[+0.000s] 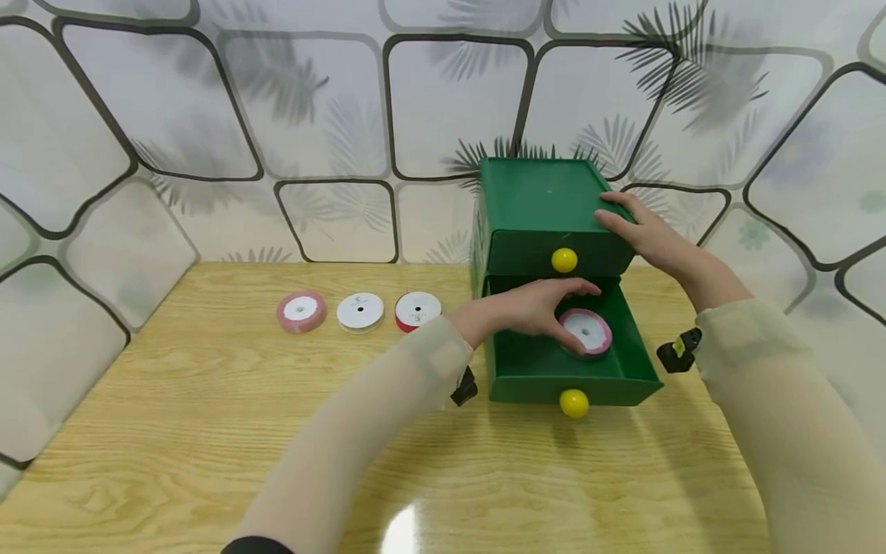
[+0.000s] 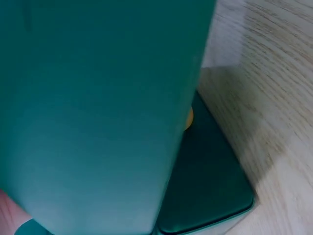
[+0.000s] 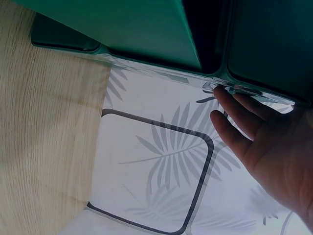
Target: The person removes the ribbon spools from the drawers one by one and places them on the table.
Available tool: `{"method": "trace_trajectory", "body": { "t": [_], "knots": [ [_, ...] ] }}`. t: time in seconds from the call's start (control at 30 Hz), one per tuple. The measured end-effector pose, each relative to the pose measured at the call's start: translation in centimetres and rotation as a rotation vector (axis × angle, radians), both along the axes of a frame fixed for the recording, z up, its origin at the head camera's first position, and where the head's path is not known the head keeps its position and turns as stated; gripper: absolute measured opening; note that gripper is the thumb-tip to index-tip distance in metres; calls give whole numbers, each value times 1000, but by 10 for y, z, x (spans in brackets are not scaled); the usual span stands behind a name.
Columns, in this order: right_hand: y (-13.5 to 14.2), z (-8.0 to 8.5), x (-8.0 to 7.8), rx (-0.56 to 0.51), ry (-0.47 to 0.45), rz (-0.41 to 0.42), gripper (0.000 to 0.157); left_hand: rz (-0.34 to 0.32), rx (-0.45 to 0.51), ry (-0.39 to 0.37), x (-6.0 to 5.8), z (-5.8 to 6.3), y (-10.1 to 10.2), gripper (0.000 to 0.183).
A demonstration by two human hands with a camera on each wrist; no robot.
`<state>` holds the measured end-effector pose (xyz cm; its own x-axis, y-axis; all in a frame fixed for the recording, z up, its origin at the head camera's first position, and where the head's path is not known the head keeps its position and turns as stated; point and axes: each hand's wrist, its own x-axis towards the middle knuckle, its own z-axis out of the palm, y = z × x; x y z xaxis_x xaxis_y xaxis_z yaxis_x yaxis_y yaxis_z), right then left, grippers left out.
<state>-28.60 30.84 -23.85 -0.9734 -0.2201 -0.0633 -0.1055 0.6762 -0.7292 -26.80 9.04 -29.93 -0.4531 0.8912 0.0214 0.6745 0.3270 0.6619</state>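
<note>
A green two-drawer box stands at the right, its lower drawer pulled out and its upper one closed. Inside the lower drawer lies a pink-rimmed ribbon roll with a white face. My left hand reaches into that drawer from the left, thumb over the roll's near-left side and the other fingers stretched out beyond it. In the left wrist view the drawer wall hides most of this hand. My right hand rests with extended fingers on the box's top right edge; the right wrist view shows its fingers along the side.
Left of the box, a pink ribbon roll, a white ribbon roll and a red-edged ribbon roll lie in a row on the wooden table. Yellow knobs stick out from both drawer fronts. A patterned backdrop rises behind.
</note>
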Motion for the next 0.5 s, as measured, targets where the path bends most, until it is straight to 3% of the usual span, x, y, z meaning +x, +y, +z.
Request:
{"method": "trace_trajectory", "body": {
  "t": [0.27,0.5],
  "knots": [
    [-1,0,1,11,10,2,70,-32,-68,35,-5,-7,11,80],
    [0,0,1,20,26,4,70,-14,-149,56,-5,-12,17,81]
  ]
}}
